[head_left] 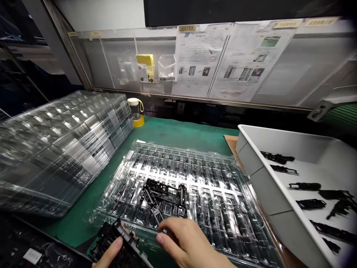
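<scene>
Right hand [192, 242], nearer, pinches a black part [153, 204] on the clear tray [223, 186] by the bench's near edge; its long axis runs away leftward. Left hand [111, 253] clasps stacked black parts [119, 243].

Big stack of clear blister trays [61, 145] sitting at 9 o'clock on the green desk [178, 134], w/ a small jar w/ a white lid and yellow base [136, 111] just behind it at about 11. White bin [262, 175] at 3 o'clock, a few loose black parts [306, 186] scattered inside. Up at 12 there's a clear panel w/ instruction sheets [223, 59], a yellow card [145, 67] and a small plastic pouch [166, 67] beside it.
</scene>
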`<action>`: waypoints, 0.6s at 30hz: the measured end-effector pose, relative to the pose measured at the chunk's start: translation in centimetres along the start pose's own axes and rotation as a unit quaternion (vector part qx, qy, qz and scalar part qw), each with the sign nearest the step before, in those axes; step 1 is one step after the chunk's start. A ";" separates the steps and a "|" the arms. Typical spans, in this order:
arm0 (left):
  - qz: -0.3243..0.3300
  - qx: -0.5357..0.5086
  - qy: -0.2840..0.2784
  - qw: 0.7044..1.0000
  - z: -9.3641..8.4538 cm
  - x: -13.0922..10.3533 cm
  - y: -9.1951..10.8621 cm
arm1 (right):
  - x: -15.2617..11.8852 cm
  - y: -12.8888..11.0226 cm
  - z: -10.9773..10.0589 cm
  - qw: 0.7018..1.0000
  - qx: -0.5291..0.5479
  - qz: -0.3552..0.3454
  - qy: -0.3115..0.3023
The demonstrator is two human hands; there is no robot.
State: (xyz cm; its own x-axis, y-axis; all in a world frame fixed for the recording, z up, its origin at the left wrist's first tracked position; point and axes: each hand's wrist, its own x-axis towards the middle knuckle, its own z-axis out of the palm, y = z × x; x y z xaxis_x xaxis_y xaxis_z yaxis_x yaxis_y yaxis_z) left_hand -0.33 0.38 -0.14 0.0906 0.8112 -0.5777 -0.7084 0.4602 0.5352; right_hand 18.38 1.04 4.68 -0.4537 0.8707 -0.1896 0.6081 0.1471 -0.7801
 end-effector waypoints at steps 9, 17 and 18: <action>-0.011 0.013 -0.019 1.000 1.1 -0.5 1.2 | 2.2 1.6 1.1 0.982 -0.177 0.009 0.064; -0.069 0.043 -0.050 0.995 2.9 -0.8 0.6 | -1.5 0.4 -2.2 0.864 0.487 0.116 -0.046; -0.067 0.036 -0.055 0.996 3.2 -1.3 0.4 | -1.9 0.3 -2.2 0.832 0.537 0.126 -0.056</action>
State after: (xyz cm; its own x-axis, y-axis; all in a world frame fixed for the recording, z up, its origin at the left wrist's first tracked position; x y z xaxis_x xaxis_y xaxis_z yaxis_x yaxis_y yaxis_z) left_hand 1.49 0.71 2.77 0.2607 0.7732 -0.5780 -0.6326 0.5891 0.5027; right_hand 20.89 0.51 6.09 -0.4952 0.7523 -0.4346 -0.2127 -0.5900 -0.7789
